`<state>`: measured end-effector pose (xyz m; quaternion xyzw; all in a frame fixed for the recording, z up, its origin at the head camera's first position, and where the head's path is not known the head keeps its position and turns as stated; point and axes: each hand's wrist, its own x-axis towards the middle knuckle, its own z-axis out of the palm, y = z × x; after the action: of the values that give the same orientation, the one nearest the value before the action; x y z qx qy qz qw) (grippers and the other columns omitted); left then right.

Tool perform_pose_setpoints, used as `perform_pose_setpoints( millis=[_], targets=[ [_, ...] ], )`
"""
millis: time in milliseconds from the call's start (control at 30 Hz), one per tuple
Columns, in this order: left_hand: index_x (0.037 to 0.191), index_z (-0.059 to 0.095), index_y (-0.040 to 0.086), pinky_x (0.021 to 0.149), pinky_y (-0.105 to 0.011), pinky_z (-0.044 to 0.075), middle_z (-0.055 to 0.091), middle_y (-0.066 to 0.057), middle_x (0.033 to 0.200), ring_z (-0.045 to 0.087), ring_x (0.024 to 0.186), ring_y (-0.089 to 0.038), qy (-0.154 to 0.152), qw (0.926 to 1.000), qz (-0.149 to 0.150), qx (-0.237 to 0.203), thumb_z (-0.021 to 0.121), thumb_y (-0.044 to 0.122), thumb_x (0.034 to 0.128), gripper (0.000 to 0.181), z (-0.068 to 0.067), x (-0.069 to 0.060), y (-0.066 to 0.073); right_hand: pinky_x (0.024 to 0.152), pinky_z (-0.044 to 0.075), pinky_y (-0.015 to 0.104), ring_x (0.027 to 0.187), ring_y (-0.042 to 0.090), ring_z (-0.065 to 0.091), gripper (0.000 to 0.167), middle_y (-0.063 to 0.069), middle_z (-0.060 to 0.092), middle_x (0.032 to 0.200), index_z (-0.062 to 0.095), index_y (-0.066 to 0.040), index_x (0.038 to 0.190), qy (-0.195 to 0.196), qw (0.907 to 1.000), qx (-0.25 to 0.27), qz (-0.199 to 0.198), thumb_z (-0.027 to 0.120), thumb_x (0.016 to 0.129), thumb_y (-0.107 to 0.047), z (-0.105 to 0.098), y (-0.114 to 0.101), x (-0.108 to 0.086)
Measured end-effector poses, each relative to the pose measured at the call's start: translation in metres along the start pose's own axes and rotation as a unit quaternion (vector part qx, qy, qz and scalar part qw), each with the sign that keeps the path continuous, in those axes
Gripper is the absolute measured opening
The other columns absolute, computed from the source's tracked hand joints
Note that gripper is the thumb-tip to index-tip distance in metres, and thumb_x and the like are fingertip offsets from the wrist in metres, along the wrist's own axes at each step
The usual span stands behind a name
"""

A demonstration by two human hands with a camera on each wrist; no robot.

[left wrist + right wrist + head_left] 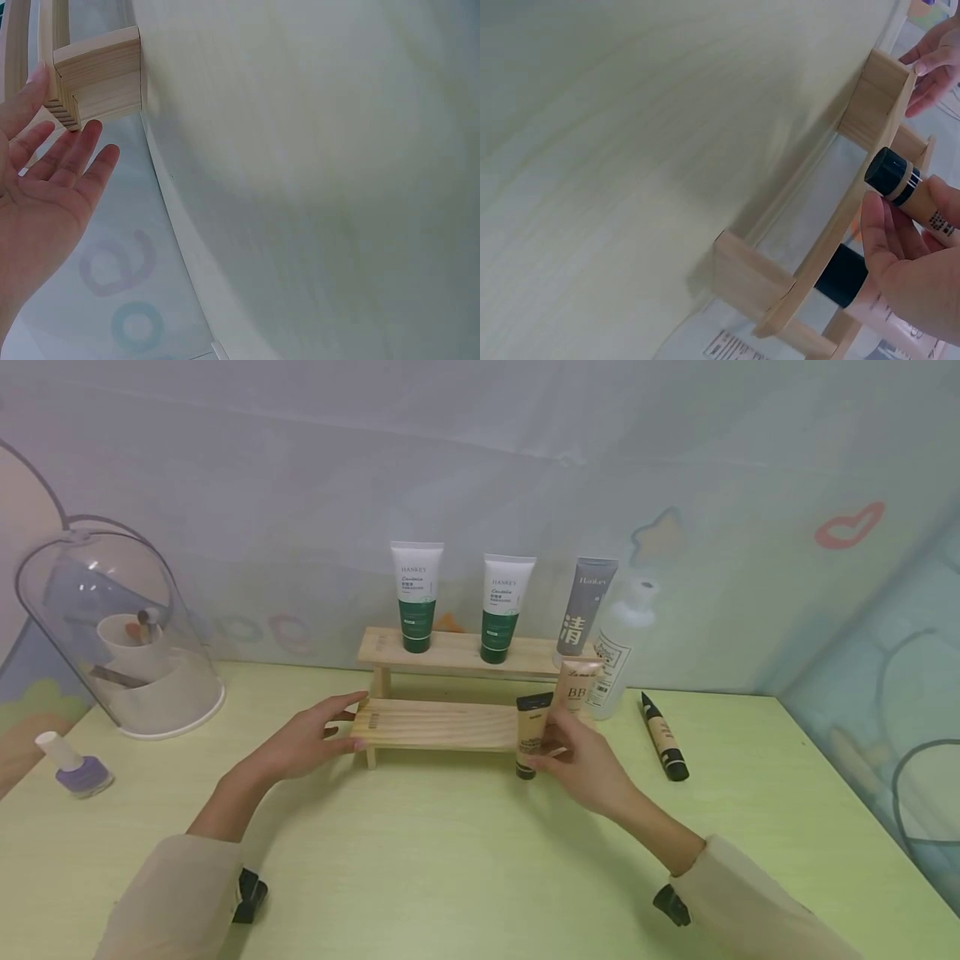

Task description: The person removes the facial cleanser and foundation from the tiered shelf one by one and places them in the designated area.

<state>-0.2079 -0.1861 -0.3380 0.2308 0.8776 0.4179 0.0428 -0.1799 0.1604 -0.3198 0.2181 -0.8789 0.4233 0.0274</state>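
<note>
A two-tier wooden rack [442, 722] stands at the middle of the table. My left hand [318, 739] is at its left end, fingers fairly straight, thumb touching the lower board in the left wrist view. Between thumb and fingers my right hand [588, 764] pinches a small beige cosmetic tube [531, 731] with a black cap [886, 171], upright at the lower board's front edge. Just behind that hand, a pinkish BB cream tube [577, 681] stands on the lower board, partly hidden. Two white-and-green tubes [417, 597] [507, 610] and a grey tube [587, 606] stand on the upper board.
Behind the rack's right end is a clear-white bottle [618, 643]. A black-capped pen-like tube [663, 737] lies to the right. At left are a clear dome [112, 635] over white cups with brushes, and a purple nail polish bottle [82, 774]. A cloth backdrop [300, 527] hangs behind.
</note>
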Motion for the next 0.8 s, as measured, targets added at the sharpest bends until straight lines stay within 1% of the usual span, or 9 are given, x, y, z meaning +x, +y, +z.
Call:
perform_pose_setpoints(
  millis=[100, 167, 267, 367, 533, 700, 800],
  targets=[
    [0.140, 0.027, -0.005, 0.100, -0.054, 0.032, 0.030, -0.026, 0.140, 0.035, 0.122, -0.043, -0.002, 1.0000, -0.007, -0.003, 0.063, 0.018, 0.0876, 0.067, 0.000, 0.000, 0.000, 0.075, 0.053, 0.032, 0.090, 0.022, 0.060, 0.041, 0.011, 0.061, 0.105, 0.050, -0.004, 0.118, -0.016, 0.9998, -0.009, 0.009, 0.068, 0.081, -0.004, -0.007, 0.004, -0.008],
    [0.140, 0.026, -0.005, 0.101, -0.054, 0.030, 0.028, -0.026, 0.140, 0.034, 0.123, -0.044, -0.008, 0.9999, -0.012, -0.005, 0.062, 0.017, 0.0882, 0.067, -0.001, 0.000, 0.000, 0.073, 0.052, 0.031, 0.089, 0.021, 0.061, 0.042, 0.011, 0.062, 0.105, 0.049, -0.006, 0.118, -0.020, 0.9996, -0.014, 0.010, 0.068, 0.081, -0.005, -0.013, 0.008, -0.013],
    [0.141, 0.025, -0.005, 0.102, -0.053, 0.031, 0.028, -0.026, 0.141, 0.034, 0.124, -0.043, -0.010, 0.9998, -0.017, -0.003, 0.061, 0.015, 0.0884, 0.067, -0.001, 0.000, 0.002, 0.068, 0.051, 0.030, 0.087, 0.021, 0.061, 0.040, 0.010, 0.063, 0.101, 0.049, -0.007, 0.115, -0.022, 0.9995, -0.015, 0.015, 0.069, 0.081, -0.006, -0.021, 0.015, -0.020],
    [0.140, 0.025, -0.006, 0.101, -0.053, 0.032, 0.028, -0.027, 0.140, 0.034, 0.123, -0.043, -0.010, 0.9998, -0.017, 0.000, 0.062, 0.014, 0.0884, 0.067, -0.001, 0.000, 0.004, 0.065, 0.050, 0.029, 0.085, 0.021, 0.062, 0.037, 0.010, 0.065, 0.097, 0.049, -0.006, 0.113, -0.021, 0.9994, -0.018, 0.019, 0.069, 0.081, -0.007, -0.030, 0.021, -0.027],
    [0.140, 0.025, -0.006, 0.101, -0.053, 0.032, 0.028, -0.026, 0.140, 0.035, 0.123, -0.043, -0.009, 0.9998, -0.016, -0.001, 0.062, 0.015, 0.0883, 0.067, -0.001, -0.001, 0.005, 0.066, 0.051, 0.029, 0.086, 0.022, 0.062, 0.037, 0.011, 0.064, 0.097, 0.049, -0.004, 0.112, -0.019, 0.9988, -0.014, 0.043, 0.068, 0.082, -0.008, -0.047, 0.033, -0.037],
    [0.140, 0.025, -0.006, 0.101, -0.053, 0.032, 0.028, -0.026, 0.141, 0.035, 0.123, -0.043, -0.009, 0.9998, -0.018, 0.002, 0.061, 0.014, 0.0884, 0.066, -0.001, 0.000, 0.003, 0.067, 0.053, 0.029, 0.088, 0.026, 0.062, 0.039, 0.017, 0.062, 0.100, 0.046, 0.000, 0.116, -0.012, 0.9980, -0.001, 0.062, 0.066, 0.083, -0.005, -0.066, 0.045, -0.046],
    [0.141, 0.025, -0.005, 0.101, -0.053, 0.031, 0.028, -0.026, 0.141, 0.034, 0.124, -0.043, -0.009, 0.9997, -0.021, 0.004, 0.061, 0.014, 0.0886, 0.066, -0.001, 0.000, 0.002, 0.068, 0.054, 0.028, 0.087, 0.025, 0.061, 0.041, 0.019, 0.060, 0.101, 0.042, 0.003, 0.120, -0.011, 0.9972, 0.005, 0.073, 0.063, 0.084, -0.001, -0.079, 0.053, -0.051]
  ],
)
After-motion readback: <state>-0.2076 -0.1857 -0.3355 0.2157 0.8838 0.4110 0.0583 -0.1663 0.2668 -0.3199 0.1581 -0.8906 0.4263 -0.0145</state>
